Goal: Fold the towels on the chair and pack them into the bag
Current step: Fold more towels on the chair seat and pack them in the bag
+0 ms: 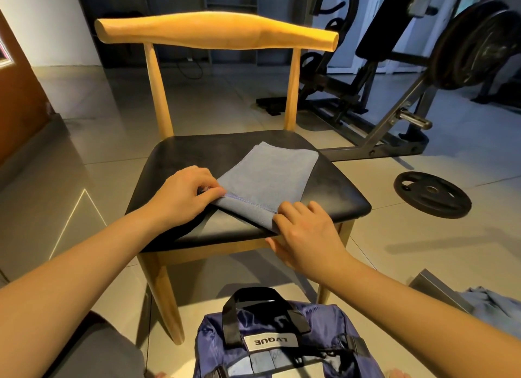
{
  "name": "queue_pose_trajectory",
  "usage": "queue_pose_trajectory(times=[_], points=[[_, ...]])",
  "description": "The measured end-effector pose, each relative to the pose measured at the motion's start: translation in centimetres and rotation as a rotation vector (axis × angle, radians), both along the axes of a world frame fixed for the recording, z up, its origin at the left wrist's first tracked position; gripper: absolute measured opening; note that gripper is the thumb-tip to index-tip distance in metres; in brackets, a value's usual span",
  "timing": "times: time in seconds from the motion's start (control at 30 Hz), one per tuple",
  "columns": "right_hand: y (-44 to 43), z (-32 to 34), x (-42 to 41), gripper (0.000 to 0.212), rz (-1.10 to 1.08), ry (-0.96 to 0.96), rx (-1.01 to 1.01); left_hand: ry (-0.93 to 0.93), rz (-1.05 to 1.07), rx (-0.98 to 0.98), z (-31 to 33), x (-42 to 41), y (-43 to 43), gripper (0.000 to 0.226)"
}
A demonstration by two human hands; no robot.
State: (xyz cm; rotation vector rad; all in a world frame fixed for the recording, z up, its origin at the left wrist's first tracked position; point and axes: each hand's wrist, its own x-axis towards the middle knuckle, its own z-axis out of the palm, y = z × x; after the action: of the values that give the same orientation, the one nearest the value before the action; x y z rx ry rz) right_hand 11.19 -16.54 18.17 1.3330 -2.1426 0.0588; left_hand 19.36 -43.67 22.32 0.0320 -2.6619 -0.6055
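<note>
A grey-blue towel lies folded on the black seat of a wooden chair. My left hand pinches its near left corner along the stitched hem. My right hand grips the near right corner at the seat's front edge. A navy bag with black handles and a white label sits on the floor below the chair, between my arms.
A weight machine with plates stands behind the chair on the right. A loose weight plate lies on the tiled floor. More blue cloth lies at the lower right beside a grey board. A wooden door is at left.
</note>
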Motion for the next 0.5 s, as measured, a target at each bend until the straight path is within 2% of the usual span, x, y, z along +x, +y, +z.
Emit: queue_pose_trajectory(times=[0.13,0.2,0.4,0.5], points=[[-0.3,-0.5,-0.3,0.017,-0.001,0.007,-0.011,-0.104,-0.087,-0.044,-0.1,0.7,-0.8,0.026],[-0.3,-0.5,-0.5,0.019,0.014,-0.051,-0.040,-0.088,-0.057,-0.038,-0.2,0.4,-0.6,0.023],[0.5,1.1,-0.1,0.006,-0.009,-0.502,-0.207,-0.129,-0.030,-0.011,0.1,-1.3,-0.2,0.009],[0.4,1.8,-0.5,0.011,-0.070,-0.671,-0.256,-0.226,-0.001,0.033,0.4,-2.5,0.1,0.024]])
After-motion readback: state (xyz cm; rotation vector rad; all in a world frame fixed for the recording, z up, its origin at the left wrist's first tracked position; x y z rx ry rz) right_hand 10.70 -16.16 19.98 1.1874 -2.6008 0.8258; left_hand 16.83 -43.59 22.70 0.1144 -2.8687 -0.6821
